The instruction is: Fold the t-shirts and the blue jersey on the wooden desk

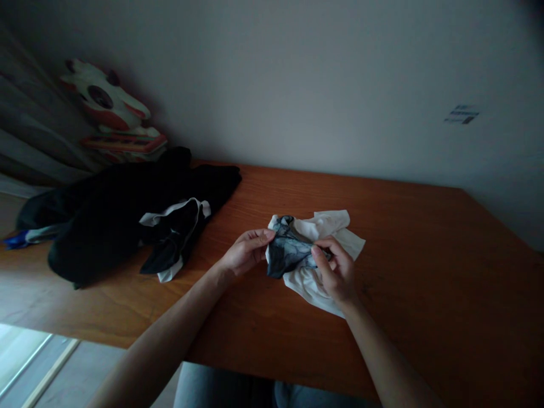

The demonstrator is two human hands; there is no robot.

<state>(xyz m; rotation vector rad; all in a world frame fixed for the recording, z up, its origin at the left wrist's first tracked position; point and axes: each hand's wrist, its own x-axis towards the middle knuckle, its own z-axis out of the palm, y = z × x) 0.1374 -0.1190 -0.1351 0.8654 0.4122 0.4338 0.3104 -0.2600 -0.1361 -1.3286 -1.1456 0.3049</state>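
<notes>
A crumpled white garment (314,288) with a grey-black patterned part (289,253) rests on the wooden table in front of me. My left hand (249,249) pinches the left edge of the patterned part between thumb and fingers. On the other side, my right hand (335,266) grips the same cloth with thumb and forefinger. The patterned part is stretched between both hands, while the white cloth spreads out behind and below it. What kind of garment it is, I cannot make out.
A heap of black clothes (110,215) lies on the left of the table (408,272), with a white-trimmed black garment (182,238) on its near side. A cow-shaped toy (106,102) stands behind it. A pale wall (323,85) rises behind the table, with a curtain (38,130) at far left.
</notes>
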